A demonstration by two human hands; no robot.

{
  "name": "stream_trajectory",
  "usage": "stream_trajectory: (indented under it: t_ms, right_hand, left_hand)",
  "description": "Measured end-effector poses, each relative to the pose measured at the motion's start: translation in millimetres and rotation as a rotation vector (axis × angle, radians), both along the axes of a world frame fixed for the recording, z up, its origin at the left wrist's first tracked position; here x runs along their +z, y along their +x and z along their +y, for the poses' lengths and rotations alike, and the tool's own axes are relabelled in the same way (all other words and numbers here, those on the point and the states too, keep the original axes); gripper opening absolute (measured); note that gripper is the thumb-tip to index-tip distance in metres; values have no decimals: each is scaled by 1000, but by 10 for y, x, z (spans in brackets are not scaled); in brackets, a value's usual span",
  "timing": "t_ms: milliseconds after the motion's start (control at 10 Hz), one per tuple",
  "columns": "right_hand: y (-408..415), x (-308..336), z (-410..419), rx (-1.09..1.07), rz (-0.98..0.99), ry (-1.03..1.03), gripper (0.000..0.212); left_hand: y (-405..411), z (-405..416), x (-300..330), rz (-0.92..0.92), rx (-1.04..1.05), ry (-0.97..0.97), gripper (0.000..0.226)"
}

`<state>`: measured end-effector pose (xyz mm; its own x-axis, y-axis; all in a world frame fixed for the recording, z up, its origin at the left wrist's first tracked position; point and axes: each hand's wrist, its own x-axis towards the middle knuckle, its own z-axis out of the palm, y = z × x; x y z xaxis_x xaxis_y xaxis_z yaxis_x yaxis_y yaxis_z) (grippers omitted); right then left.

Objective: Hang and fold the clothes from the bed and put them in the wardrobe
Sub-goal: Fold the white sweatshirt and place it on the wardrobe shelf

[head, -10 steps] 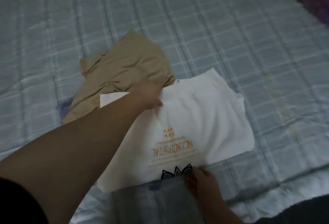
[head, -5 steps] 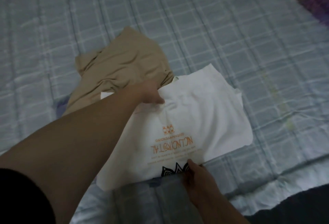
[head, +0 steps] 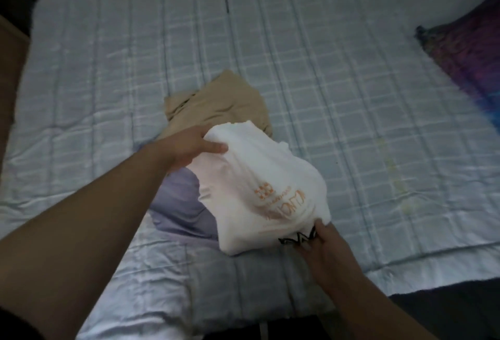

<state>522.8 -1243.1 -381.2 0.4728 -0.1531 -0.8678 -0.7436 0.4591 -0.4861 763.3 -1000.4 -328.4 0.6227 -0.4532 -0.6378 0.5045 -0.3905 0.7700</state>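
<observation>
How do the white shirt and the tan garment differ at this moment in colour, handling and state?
The white shirt carries orange print; the tan garment shows none. The left hand grips the white shirt's far end and the right hand its near end; no hand holds the tan garment. The white shirt is bunched between the hands; the tan garment lies crumpled on the bed, farther away. Neither is on a hanger.
</observation>
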Motion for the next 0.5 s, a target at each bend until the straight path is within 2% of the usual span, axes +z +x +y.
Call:
stream_trajectory:
  t_ms: [100, 200, 400, 500]
  right_hand:
    - [77, 460, -94, -251, -180, 6, 36]
    - [201, 750, -157, -246, -147, -72, 26]
    - [287, 1034, -241, -9, -75, -272, 13]
    - [489, 1081, -204, 43, -44, -270, 18]
  left_hand:
    - [-374, 294, 191, 30, 141, -79, 47]
    - [-846, 481, 370, -15, 207, -28, 43]
    - [-1701, 707, 598, -84, 250, 142, 10]
    - [-1749, 725, 610, -91, 326, 178, 3]
